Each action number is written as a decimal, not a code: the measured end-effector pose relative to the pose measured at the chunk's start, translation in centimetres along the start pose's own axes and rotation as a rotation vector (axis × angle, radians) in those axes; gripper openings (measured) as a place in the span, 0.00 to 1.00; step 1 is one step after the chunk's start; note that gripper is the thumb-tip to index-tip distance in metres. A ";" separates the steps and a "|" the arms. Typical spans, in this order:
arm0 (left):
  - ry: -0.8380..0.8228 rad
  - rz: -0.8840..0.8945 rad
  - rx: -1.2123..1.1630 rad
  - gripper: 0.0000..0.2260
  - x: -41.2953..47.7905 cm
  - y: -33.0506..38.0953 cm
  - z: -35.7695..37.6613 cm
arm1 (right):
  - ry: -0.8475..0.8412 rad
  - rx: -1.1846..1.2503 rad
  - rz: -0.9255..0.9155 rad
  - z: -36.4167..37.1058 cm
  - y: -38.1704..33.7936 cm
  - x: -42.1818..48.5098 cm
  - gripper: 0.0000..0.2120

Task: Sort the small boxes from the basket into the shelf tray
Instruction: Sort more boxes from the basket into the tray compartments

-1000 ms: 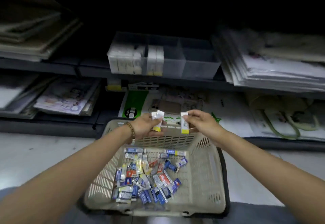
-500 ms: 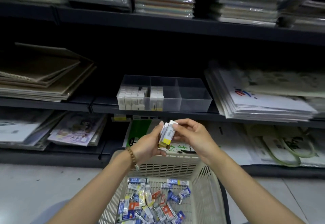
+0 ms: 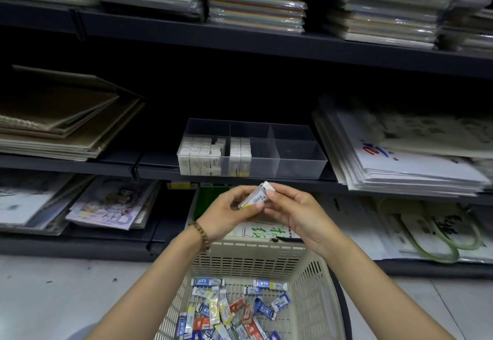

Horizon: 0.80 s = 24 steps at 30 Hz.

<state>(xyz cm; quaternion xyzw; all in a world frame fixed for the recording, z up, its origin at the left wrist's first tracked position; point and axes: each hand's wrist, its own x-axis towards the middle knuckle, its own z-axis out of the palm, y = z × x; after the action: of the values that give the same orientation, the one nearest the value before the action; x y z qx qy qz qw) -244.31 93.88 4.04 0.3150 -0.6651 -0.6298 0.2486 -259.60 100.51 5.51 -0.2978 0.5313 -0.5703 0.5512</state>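
- Head view: the left hand (image 3: 226, 211) and the right hand (image 3: 296, 214) meet in mid-air. The fingers (image 3: 277, 188) of both are curled and pinch a little stack of small boxes (image 3: 254, 196) between them, white with a yellow end.
- The clear tray (image 3: 301, 152) sits on the shelf (image 3: 160, 171), beyond and above the fingers and apart from them. Its left compartment is packed with white boxes. The middle one holds a row against its left wall, and the right one looks bare.
- The basket (image 3: 248, 246) stands below the fingers and nearer the person, with many mixed boxes (image 3: 229, 313) lying loose on its floor.
- Likely step: squaring the stack before carrying it up to the tray, probably to the middle compartment.
- Risk: the stack is held only by fingertip pressure, so it could fan out or drop a box into the basket if one hand lets go early.
- Risk: the standing row in the middle compartment could topple if the fingers nudge it while sliding the stack in.
- Risk: the labels are too small to read, so the boxes could end up in the wrong compartment.
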 end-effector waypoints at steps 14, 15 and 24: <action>0.330 0.238 -0.067 0.29 3.9 2.1 -3.0 | -0.213 -0.347 -0.062 1.3 -7.6 5.5 0.13; 0.376 0.288 -0.054 0.29 4.0 2.3 -3.7 | -0.172 -0.369 -0.094 1.3 -8.3 6.3 0.13; 0.847 0.321 -0.043 0.15 3.5 -0.6 -11.1 | 0.039 -1.087 -0.187 1.1 -8.5 14.0 0.19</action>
<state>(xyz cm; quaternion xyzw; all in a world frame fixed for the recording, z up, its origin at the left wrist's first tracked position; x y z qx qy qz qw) -238.56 83.76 4.13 0.4326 -0.5319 -0.4124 0.5999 -264.28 85.52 10.33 -0.5747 0.7308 -0.2657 0.2552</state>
